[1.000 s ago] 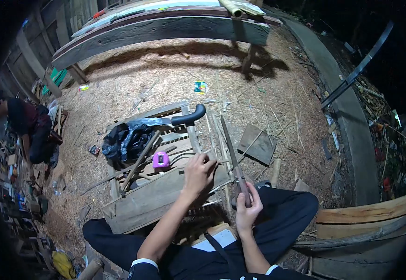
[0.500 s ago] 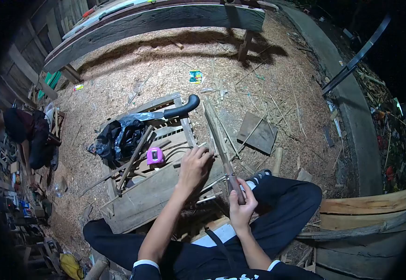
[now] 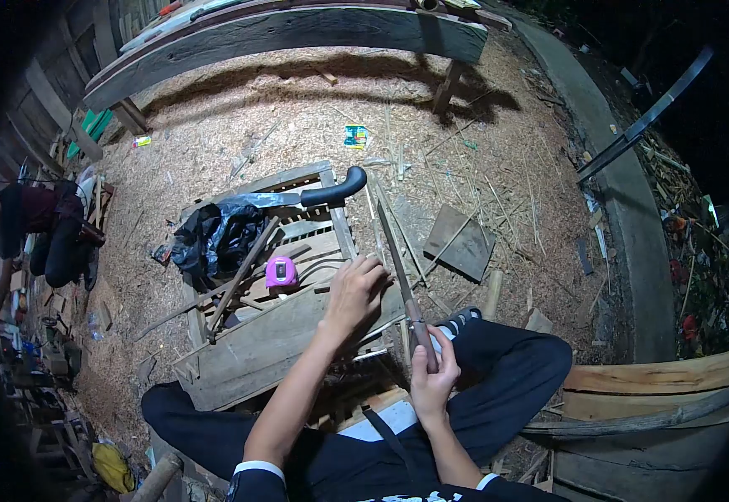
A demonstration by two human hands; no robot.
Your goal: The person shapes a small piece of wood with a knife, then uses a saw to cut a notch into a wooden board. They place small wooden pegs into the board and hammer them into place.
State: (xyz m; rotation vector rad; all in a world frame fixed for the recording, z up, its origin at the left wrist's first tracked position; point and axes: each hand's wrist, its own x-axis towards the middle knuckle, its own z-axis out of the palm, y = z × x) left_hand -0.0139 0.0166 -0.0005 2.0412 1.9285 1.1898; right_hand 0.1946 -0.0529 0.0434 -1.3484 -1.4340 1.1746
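Shifted left, the knife (image 3: 400, 269) points forward, long axis slanting leftward, handle (image 3: 421, 338) clasped in the right grip (image 3: 435, 381).

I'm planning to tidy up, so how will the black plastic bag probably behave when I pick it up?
The black plastic bag will likely be floppy, since it lies in crumpled folds. Its glossy surface suggests it may feel slippery. Its weight is hard to judge, as any contents are hidden.
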